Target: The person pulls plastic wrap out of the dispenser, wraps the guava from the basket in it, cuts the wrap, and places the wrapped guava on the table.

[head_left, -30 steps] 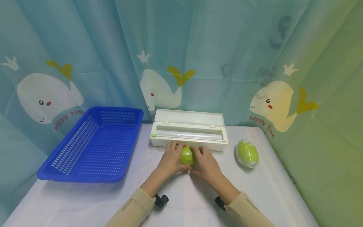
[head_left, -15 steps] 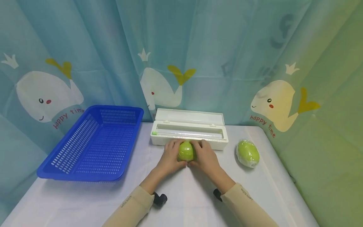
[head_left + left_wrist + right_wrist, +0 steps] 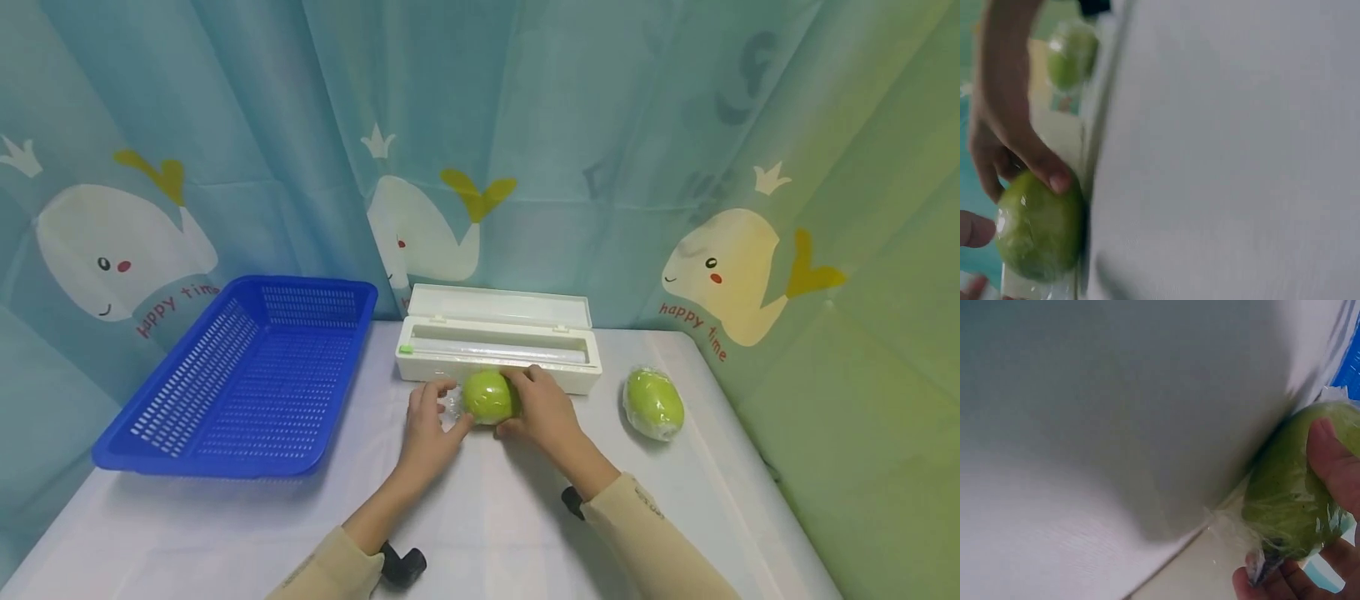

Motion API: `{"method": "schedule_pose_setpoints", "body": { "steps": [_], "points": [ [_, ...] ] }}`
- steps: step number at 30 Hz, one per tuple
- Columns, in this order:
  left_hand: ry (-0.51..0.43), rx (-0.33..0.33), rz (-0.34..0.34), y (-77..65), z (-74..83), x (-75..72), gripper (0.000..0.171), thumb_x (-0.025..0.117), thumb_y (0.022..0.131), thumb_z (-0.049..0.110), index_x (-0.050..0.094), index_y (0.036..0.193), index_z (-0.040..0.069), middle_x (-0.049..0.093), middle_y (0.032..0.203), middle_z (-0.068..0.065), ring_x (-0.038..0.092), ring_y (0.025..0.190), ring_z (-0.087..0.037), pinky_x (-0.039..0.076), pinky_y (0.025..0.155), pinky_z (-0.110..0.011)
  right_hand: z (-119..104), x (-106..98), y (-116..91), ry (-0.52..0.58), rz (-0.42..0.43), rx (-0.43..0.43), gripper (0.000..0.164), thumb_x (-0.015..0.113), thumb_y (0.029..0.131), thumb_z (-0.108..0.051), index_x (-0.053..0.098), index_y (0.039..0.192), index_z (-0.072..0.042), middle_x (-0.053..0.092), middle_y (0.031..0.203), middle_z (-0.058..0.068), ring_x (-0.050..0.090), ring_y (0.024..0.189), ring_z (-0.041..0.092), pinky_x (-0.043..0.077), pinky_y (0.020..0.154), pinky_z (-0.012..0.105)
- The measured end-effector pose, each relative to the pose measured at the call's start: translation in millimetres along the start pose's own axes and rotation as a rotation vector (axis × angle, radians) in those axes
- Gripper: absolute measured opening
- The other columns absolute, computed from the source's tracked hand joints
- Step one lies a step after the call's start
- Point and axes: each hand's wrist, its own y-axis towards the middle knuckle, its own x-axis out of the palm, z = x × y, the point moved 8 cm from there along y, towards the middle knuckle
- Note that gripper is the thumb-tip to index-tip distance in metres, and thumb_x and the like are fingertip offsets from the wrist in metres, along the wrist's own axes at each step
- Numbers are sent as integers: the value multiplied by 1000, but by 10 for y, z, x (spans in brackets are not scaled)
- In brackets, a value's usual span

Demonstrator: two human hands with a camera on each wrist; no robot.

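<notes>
A round green fruit point(image 3: 487, 397) in cling film sits just in front of the white cling film dispenser point(image 3: 499, 353). My right hand point(image 3: 545, 412) grips the fruit's right side, thumb near and fingers around the far side, as the right wrist view shows. Loose film point(image 3: 452, 400) sticks out at the fruit's left. There my left hand point(image 3: 426, 429) is spread, thumb tip close to the fruit and fingers at the loose film. In the left wrist view the left thumb point(image 3: 975, 230) shows beside the wrapped fruit point(image 3: 1038, 231).
A second green fruit point(image 3: 653, 404), also wrapped in film, lies on the white table at the right. A blue plastic basket point(image 3: 341, 417) stands at the left. The dispenser's lid point(image 3: 499, 307) is raised, showing the film roll inside. A whale-print curtain point(image 3: 555, 167) hangs behind.
The left hand has come off the fruit's side and moved left, exposing loose film there. The right hand keeps its grip; the fruit has shifted slightly left and away.
</notes>
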Motion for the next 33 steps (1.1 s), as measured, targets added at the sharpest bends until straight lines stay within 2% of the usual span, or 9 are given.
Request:
{"method": "schedule_pose_setpoints", "body": {
  "steps": [4, 7, 9, 12, 16, 19, 24, 28, 33],
  "points": [
    [-276, -282, -65, -47, -203, 113, 71, 70, 88, 15, 34, 148, 4, 38, 144, -27, 44, 130, -42, 41, 107, -52, 10, -23, 47, -21, -33, 24, 94, 97, 54, -41, 58, 137, -20, 63, 114, 8, 63, 100, 25, 56, 85, 43],
    [-386, -330, -92, -8, -247, 181, 75, 67, 91, 13, 26, 153, 0, 34, 152, -29, 37, 139, -43, 35, 114, -52, 4, -50, 82, -30, -65, 46, 94, 98, 52, -43, 60, 135, -19, 63, 108, 5, 63, 93, 22, 56, 80, 41],
    [-390, -303, -103, 44, -236, 199, 74, 67, 93, 14, 27, 153, -1, 37, 152, -27, 39, 139, -42, 36, 114, -49, -10, -67, 104, -34, -88, 59, 93, 98, 52, -43, 61, 134, -19, 63, 105, 3, 62, 89, 21, 55, 76, 40],
    [-286, -230, -104, 127, -199, 185, 66, 67, 95, 21, 36, 148, -3, 46, 146, -24, 49, 132, -38, 43, 109, -45, -32, -78, 133, -49, -122, 68, 94, 97, 51, -45, 62, 134, -19, 64, 105, 3, 62, 86, 21, 54, 74, 39],
    [-96, -107, -39, 236, -119, 98, 46, 64, 97, 25, 58, 131, -6, 54, 135, -23, 58, 120, -35, 50, 101, -43, -46, -75, 162, -59, -152, 75, 95, 98, 50, -43, 61, 134, -19, 65, 105, 3, 63, 88, 22, 54, 76, 39],
    [-79, -88, -5, 292, -84, 59, 42, 63, 98, 26, 61, 127, -3, 58, 131, -22, 61, 117, -35, 53, 97, -44, -44, -64, 173, -39, -173, 76, 93, 98, 51, -40, 62, 134, -18, 65, 105, 3, 63, 90, 22, 54, 78, 40],
    [-66, -74, -28, 293, -35, 103, 55, 67, 95, 32, 45, 140, 8, 53, 135, -22, 57, 123, -37, 50, 101, -47, -34, -50, 187, 1, -201, 70, 87, 99, 51, -38, 66, 129, -21, 65, 99, 0, 61, 89, 19, 52, 80, 39],
    [81, 46, -30, 227, 62, 151, 62, 78, 86, 38, 48, 136, 18, 36, 138, -23, 47, 122, -39, 48, 95, -51, -40, -53, 205, 21, -214, 47, 78, 98, 52, -37, 69, 123, -23, 66, 94, -3, 58, 84, 17, 50, 74, 37],
    [325, 195, -73, 147, 201, 235, 80, 91, 70, 41, 52, 139, 30, 29, 139, -16, 52, 111, -38, 50, 86, -49, -20, -62, 226, 24, -233, 26, 75, 98, 54, -35, 70, 122, -24, 68, 97, -4, 59, 85, 16, 50, 76, 36]
  ]
}}
